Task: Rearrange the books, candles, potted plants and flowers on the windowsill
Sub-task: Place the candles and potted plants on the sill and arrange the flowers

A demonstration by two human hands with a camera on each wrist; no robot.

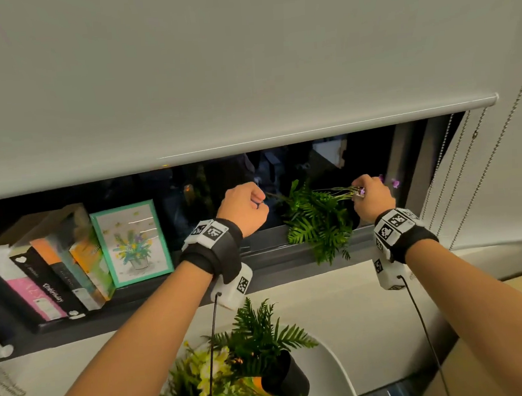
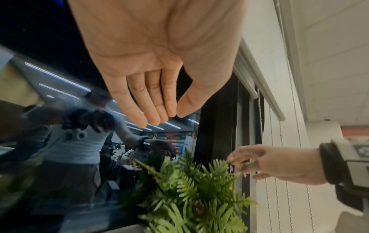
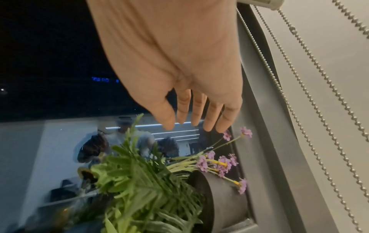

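A fern in a black pot (image 1: 317, 224) (image 3: 225, 197) stands on the dark windowsill (image 1: 264, 259) against the glass. A bunch of purple flowers (image 3: 221, 164) (image 1: 395, 183) lies across the pot's rim, its stems running into the fronds. My right hand (image 1: 364, 190) (image 3: 191, 124) hovers just above the flowers with fingers straight, holding nothing. My left hand (image 1: 258, 202) (image 2: 172, 115) is left of the fern, fingers straight and together, thumb tip against the forefinger, nothing seen between them. Books (image 1: 52, 274) lean at the sill's left.
A framed flower picture (image 1: 131, 242) leans beside the books. Below the sill, a second potted fern (image 1: 263, 330) and yellow flowers (image 1: 210, 374) lie on a white curved surface (image 1: 333, 366). The roller blind (image 1: 245, 75) hangs low; its bead chains (image 1: 467, 168) hang at the right.
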